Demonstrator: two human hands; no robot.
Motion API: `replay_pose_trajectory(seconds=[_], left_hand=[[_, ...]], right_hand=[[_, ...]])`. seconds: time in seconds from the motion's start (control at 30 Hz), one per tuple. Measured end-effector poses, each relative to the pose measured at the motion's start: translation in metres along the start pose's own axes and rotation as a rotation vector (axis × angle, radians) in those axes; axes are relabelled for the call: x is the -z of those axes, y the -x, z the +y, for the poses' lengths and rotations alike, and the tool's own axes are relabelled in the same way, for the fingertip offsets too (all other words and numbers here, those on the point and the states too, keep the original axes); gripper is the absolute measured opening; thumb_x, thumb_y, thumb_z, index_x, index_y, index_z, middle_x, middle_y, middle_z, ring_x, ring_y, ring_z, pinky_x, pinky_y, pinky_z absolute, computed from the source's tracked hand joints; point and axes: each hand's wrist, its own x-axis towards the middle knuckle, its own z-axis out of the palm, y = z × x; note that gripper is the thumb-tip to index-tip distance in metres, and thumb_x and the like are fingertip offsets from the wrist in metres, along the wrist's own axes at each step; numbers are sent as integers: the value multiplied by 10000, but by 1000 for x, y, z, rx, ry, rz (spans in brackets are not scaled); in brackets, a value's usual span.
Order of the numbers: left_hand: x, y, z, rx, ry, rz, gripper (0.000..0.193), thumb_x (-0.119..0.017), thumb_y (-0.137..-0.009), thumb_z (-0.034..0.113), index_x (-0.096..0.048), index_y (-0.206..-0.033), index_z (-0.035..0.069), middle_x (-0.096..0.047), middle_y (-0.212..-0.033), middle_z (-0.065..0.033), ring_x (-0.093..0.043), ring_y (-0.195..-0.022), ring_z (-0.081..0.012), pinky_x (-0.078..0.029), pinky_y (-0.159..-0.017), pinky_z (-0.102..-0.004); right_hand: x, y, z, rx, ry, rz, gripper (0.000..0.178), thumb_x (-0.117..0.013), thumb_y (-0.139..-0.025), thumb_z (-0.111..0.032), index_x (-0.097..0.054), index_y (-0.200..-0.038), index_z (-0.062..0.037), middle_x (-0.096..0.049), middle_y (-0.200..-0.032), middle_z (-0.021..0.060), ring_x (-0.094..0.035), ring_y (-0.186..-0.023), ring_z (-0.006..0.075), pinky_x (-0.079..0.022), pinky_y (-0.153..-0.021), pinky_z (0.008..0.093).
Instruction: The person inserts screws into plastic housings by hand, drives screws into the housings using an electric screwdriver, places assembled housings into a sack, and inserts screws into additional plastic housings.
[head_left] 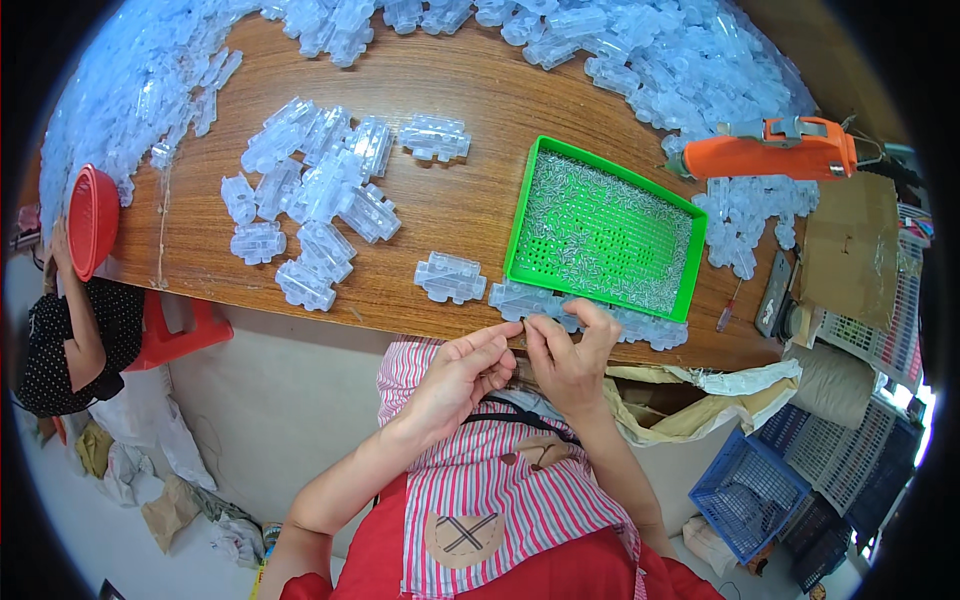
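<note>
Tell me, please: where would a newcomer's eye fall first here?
Probably on the bright green tray of small silvery pieces, right of centre on the brown table. Next, the orange tool at upper right and the clear plastic parts heaped beyond it. The left hand and right hand are close together at the near edge.
</note>
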Motion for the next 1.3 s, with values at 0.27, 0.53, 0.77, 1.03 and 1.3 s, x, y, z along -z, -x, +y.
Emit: replay_pose_trajectory(seconds=[0.27, 0.53, 0.77, 1.03, 1.3], left_hand=[[-1, -1, -1, -9, 18, 17, 316, -481, -986, 145, -513, -1259, -10, -609, -826, -6, -578, -737, -60, -511, -686, -197], [-4, 0, -1, -8, -3, 35, 315, -473, -992, 155, -509, -1261, -3, -607, -818, -4, -576, -733, -58, -505, -683, -191], [1, 5, -3, -39, -80, -43, 250, -454, -1005, 181, -533, -1181, 22, -602, -806, 0, -554, -722, -53, -473, -688, -186], [-12, 17, 5, 11, -62, 32, 194, -447, -1008, 179, -544, -1079, 25, -584, -795, 18, -523, -687, -51, -450, -655, -183], [-8, 15, 4, -101, -184, -5, 196, -476, -1000, 230, -558, -992, 52, -578, -759, 18, -509, -668, -51, -432, -633, -188]], right_hand=[[5, -11, -8, -25, 22, -22, 221, -748, -661, -78, -669, -857, -143, -492, -1082, 106, -448, -941, 277, -371, -770, 381], [10, -18, -12, -216, -99, -19, 171, -758, -702, -103, -647, -829, -131, -497, -1034, 98, -449, -881, 275, -370, -754, 383], [41, -21, -21, -258, -346, -149, 136, -709, -767, -127, -689, -901, -120, -475, -956, 69, -391, -786, 213, -339, -719, 331], [46, -26, -26, -242, -522, -339, 173, -699, -774, -134, -701, -944, -102, -486, -907, 57, -406, -793, 204, -350, -714, 323], [42, -35, -30, -293, -569, -360, 92, -699, -756, -70, -642, -820, -37, -501, -938, 86, -470, -903, 229, -390, -794, 333]])
